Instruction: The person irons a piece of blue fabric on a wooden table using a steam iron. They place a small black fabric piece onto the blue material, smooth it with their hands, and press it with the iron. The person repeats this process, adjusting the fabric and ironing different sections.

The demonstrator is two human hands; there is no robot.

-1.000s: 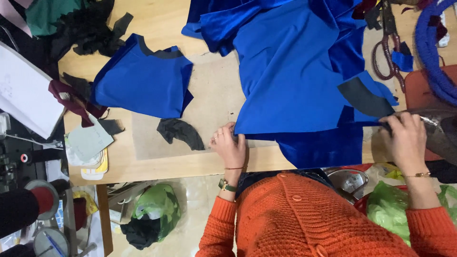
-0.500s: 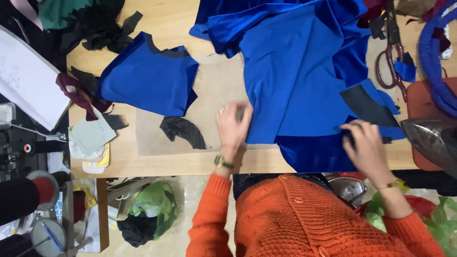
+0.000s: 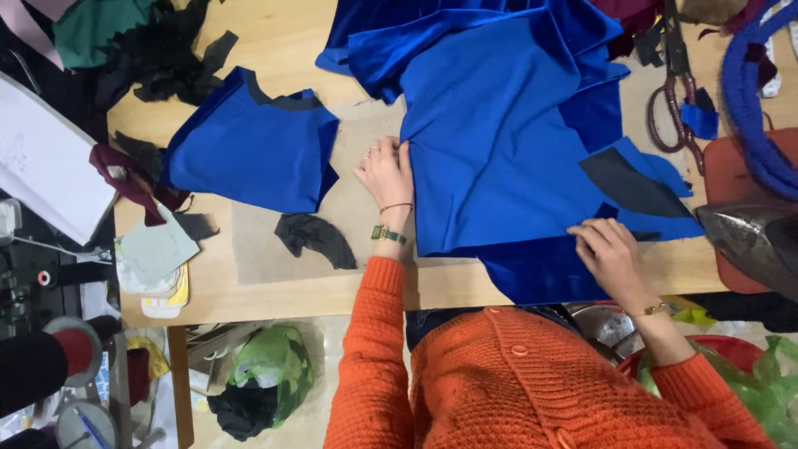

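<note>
Down at the near edge of the tabletop [image 3: 274, 303], an orange knitted sleeve leads up to the right hand [image 3: 611, 254], fingers bent and pinching the lower right corner of the big blue velvet panel [image 3: 499, 158] where it meets the darker blue layer hanging over the edge. Whether the cloth is truly nipped between the fingers I cannot tell. The left hand [image 3: 386, 173] lies flat, fingers spread slightly, pressed on the panel's left edge, with a watch and a thin bracelet at the wrist. The two hands sit well apart, one at each side of the panel.

The panel spreads over the middle and right of the tabletop, its lower edge close to the near edge. A dark grey fabric piece [image 3: 632, 185] lies on its right side, just above the right hand. Just left of the left wrist, a black scrap [image 3: 316, 237] rests on a pale sheet of paper [image 3: 258, 249]. At the right edge, an iron [image 3: 748, 241] points its tip toward the panel.

Further out, left of centre, a second blue piece with a dark neckline [image 3: 249, 145] lies flat. Toward the far right corner, red-handled scissors [image 3: 673, 100] lie beside a blue cord coil [image 3: 748, 108]. Black scraps [image 3: 174, 50] heap at the far left corner.
</note>
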